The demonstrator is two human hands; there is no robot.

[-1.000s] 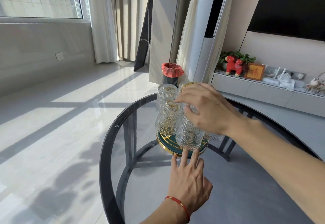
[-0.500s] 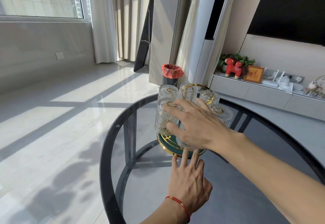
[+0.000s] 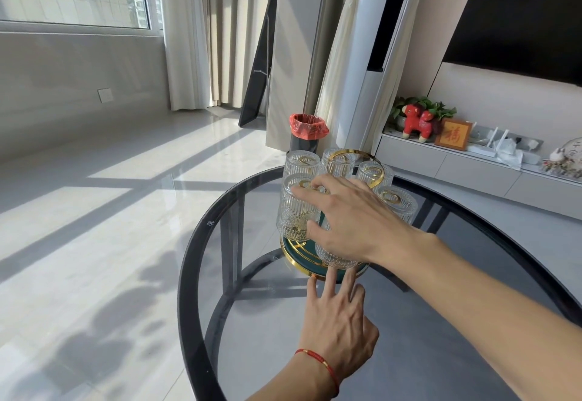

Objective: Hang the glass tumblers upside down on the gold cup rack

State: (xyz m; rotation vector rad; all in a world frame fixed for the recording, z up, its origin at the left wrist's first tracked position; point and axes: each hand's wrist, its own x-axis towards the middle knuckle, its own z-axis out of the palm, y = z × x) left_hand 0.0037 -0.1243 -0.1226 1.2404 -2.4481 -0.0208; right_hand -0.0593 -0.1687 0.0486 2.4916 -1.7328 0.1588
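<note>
The gold cup rack [image 3: 356, 156] with a round green, gold-rimmed base [image 3: 291, 249] stands on the round glass table [image 3: 195, 259]. Several ribbed glass tumblers [image 3: 294, 208] hang upside down on it. My right hand [image 3: 349, 221] covers the nearest tumbler [image 3: 335, 259], fingers spread over it and touching the neighbouring one; whether it grips is unclear. My left hand [image 3: 338, 318], with a red string bracelet, lies flat on the table, fingertips against the base rim.
A black bin with a red liner [image 3: 307, 131] stands on the floor behind the table. A low white cabinet [image 3: 441, 161] at the right carries a red figurine, a framed picture and small items. Curtains and a window fill the back left.
My right hand has come down from the top of the rack onto the nearest tumbler, uncovering the gold ring and the back tumblers. My left hand has stayed put.
</note>
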